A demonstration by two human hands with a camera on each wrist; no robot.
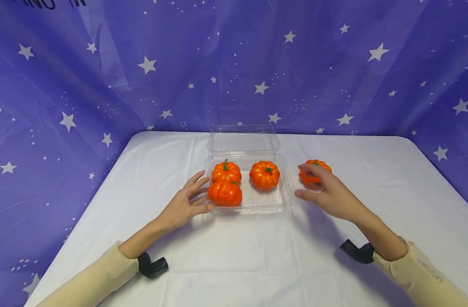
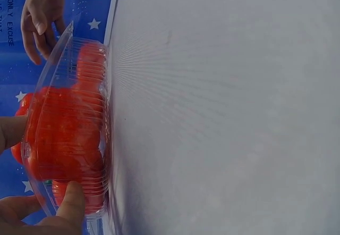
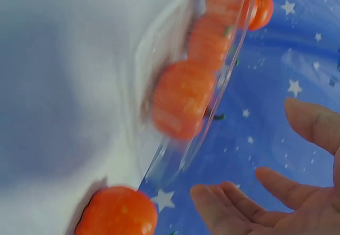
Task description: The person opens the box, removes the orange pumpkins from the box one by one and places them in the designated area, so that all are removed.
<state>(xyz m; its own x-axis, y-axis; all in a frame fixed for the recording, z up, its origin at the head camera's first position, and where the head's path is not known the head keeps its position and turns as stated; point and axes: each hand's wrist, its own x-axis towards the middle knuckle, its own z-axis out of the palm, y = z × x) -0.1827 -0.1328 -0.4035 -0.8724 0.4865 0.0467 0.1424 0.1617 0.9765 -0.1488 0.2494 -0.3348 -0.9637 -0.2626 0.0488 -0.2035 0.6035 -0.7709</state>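
Note:
A clear plastic clamshell container (image 1: 285, 198) holds three orange toy pumpkins. A round pumpkin (image 1: 264, 175) with a green stem sits in the right half; another pumpkin (image 1: 227, 172) sits at the back left. The third, front-left pumpkin (image 1: 225, 194) lies tipped on its side against that one. My left hand (image 1: 181, 207) rests at the container's left side, fingers spread, with a fingertip (image 2: 73, 195) at the ribbed wall. Right of the container, my right hand (image 1: 331, 194) hovers with parted fingers, partly covering a fourth pumpkin (image 3: 117, 213) on the table; a gap shows between them in the right wrist view.
The container's lid (image 1: 243, 138) is hinged back, lying behind the base. A white cloth covers the table (image 1: 237, 264). Behind it hangs a purple curtain (image 1: 226, 55) with white stars. Black wrist mounts (image 1: 152, 265) stick out below both beige sleeves (image 1: 97, 277).

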